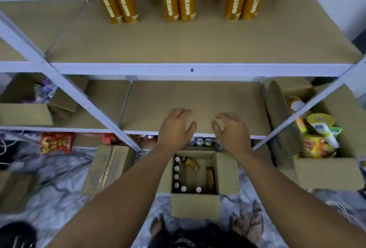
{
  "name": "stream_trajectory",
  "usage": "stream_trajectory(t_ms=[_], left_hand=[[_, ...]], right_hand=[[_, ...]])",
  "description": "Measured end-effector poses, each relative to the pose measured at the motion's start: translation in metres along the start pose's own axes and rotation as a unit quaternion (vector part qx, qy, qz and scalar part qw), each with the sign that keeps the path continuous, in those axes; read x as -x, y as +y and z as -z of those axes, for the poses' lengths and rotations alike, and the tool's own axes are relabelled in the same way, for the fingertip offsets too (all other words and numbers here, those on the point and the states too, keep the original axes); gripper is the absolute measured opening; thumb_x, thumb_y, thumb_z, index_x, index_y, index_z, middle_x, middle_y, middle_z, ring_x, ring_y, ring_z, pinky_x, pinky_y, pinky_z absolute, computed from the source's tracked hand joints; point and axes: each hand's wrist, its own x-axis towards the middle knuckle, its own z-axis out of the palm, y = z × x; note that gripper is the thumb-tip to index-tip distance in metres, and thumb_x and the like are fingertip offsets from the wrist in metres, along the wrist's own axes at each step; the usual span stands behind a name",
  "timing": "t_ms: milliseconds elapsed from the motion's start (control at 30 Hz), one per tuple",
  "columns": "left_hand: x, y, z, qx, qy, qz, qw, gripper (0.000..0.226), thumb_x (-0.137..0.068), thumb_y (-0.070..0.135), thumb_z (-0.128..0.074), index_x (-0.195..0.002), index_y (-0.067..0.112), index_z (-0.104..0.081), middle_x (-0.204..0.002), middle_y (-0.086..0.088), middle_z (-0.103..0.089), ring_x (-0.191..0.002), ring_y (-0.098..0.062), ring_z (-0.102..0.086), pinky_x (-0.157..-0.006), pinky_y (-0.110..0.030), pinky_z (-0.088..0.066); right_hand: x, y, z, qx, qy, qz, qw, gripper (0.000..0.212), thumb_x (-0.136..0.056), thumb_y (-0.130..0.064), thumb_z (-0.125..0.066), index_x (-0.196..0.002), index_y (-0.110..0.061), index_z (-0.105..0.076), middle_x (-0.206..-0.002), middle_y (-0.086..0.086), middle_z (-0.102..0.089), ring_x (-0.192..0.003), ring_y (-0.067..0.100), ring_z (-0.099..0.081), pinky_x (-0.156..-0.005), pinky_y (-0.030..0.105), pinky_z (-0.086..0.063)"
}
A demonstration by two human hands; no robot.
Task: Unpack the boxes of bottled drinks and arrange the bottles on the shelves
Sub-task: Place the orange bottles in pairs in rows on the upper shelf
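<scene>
Reaching Over an Open Box of Bottles

Hovering side by side, the left hand (176, 127) and right hand (230, 130) are both empty, fingers loosely curled and spread, above the front edge of the middle shelf (194, 105). The open cardboard box (195, 206) sits on the floor below them, well apart from the fingers, with white-capped amber bottles (179, 176) standing along its left and near sides and two lying tilted. More amber bottles (178, 0) stand in pairs on the upper shelf (198, 42); their pale vertical labels are too blurred to read, and their tops are cut off.
</scene>
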Motion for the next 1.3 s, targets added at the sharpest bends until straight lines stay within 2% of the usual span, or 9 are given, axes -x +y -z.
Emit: stream_trajectory(t_ms=[100,200,333,500,667,800,967,1100,1300], left_hand=[[0.029,-0.018,-0.022,0.013,-0.044,0.063,0.997,0.034,-0.094,0.031,-0.065,-0.122,0.012,-0.071,-0.12,-0.01,-0.07,-0.114,-0.033,-0.061,-0.086,-0.042,-0.054],[0.057,-0.04,-0.053,0.018,-0.079,0.092,0.992,0.031,-0.092,0.032,-0.061,-0.114,0.014,-0.073,-0.108,-0.009,-0.071,-0.101,-0.035,-0.066,-0.077,-0.039,-0.053],[0.097,-0.075,-0.11,0.042,-0.162,0.185,0.968,0.05,-0.092,0.044,-0.051,-0.13,0.016,-0.066,-0.125,-0.011,-0.067,-0.115,-0.033,-0.062,-0.084,-0.047,-0.057],[0.15,-0.127,-0.201,0.066,-0.218,0.248,0.942,0.044,-0.099,0.037,-0.057,-0.137,0.016,-0.06,-0.126,-0.01,-0.065,-0.118,-0.032,-0.057,-0.089,-0.047,-0.054],[0.186,-0.182,-0.302,0.078,-0.255,0.289,0.92,0.044,-0.098,0.031,-0.06,-0.14,0.018,-0.056,-0.129,-0.008,-0.063,-0.114,-0.031,-0.06,-0.089,-0.036,-0.049],[0.198,-0.223,-0.38,0.094,-0.224,0.332,0.912,0.047,-0.096,0.03,-0.062,-0.141,0.021,-0.053,-0.129,-0.007,-0.062,-0.113,-0.028,-0.061,-0.087,-0.03,-0.046],[0.209,-0.267,-0.465,0.13,-0.171,0.349,0.912,0.062,-0.095,0.032,-0.062,-0.152,0.033,-0.038,-0.138,0.001,-0.057,-0.117,-0.022,-0.06,-0.093,-0.042,-0.054],[0.208,-0.298,-0.518,0.119,-0.122,0.329,0.929,0.07,-0.095,0.032,-0.066,-0.156,0.026,-0.033,-0.152,0.0,-0.04,-0.134,-0.019,-0.047,-0.106,-0.035,-0.044],[0.204,-0.326,-0.566,0.163,-0.06,0.318,0.932,0.078,-0.095,0.022,-0.069,-0.159,0.015,-0.026,-0.163,-0.007,-0.03,-0.147,-0.015,-0.032,-0.112,-0.018,-0.03]], right_hand=[[0.02,0.01,-0.026,0.003,-0.056,-0.049,0.997,0.032,-0.095,-0.034,-0.06,-0.114,-0.012,-0.074,-0.117,0.008,-0.071,-0.109,0.031,-0.064,-0.087,0.039,-0.053],[0.043,0.031,-0.061,0.012,-0.126,-0.066,0.99,0.035,-0.097,-0.038,-0.055,-0.12,-0.016,-0.07,-0.12,0.008,-0.069,-0.114,0.031,-0.061,-0.087,0.043,-0.054],[0.08,0.069,-0.114,0.008,-0.227,-0.115,0.967,0.041,-0.099,-0.035,-0.058,-0.135,-0.014,-0.06,-0.137,0.012,-0.06,-0.126,0.033,-0.054,-0.088,0.043,-0.054],[0.132,0.124,-0.193,0.003,-0.283,-0.164,0.945,0.043,-0.101,-0.035,-0.058,-0.138,-0.014,-0.056,-0.135,0.012,-0.059,-0.121,0.034,-0.056,-0.09,0.044,-0.052],[0.169,0.177,-0.284,-0.013,-0.3,-0.224,0.927,0.039,-0.1,-0.034,-0.057,-0.136,-0.017,-0.059,-0.127,0.008,-0.064,-0.112,0.029,-0.061,-0.082,0.031,-0.043],[0.187,0.217,-0.363,-0.034,-0.302,-0.257,0.917,0.043,-0.099,-0.036,-0.058,-0.139,-0.023,-0.055,-0.123,0.005,-0.066,-0.106,0.026,-0.064,-0.084,0.035,-0.05],[0.2,0.266,-0.448,-0.055,-0.262,-0.29,0.919,0.05,-0.097,-0.038,-0.057,-0.145,-0.029,-0.048,-0.132,0.003,-0.065,-0.107,0.028,-0.066,-0.087,0.04,-0.055],[0.205,0.305,-0.501,-0.1,-0.234,-0.32,0.912,0.055,-0.098,-0.037,-0.058,-0.15,-0.03,-0.04,-0.124,0.004,-0.067,-0.086,0.02,-0.07,-0.072,0.036,-0.057],[0.199,0.343,-0.553,-0.196,-0.156,-0.382,0.89,0.063,-0.097,-0.026,-0.066,-0.154,-0.028,-0.038,-0.15,0.0,-0.049,-0.132,0.013,-0.047,-0.103,0.032,-0.044]])
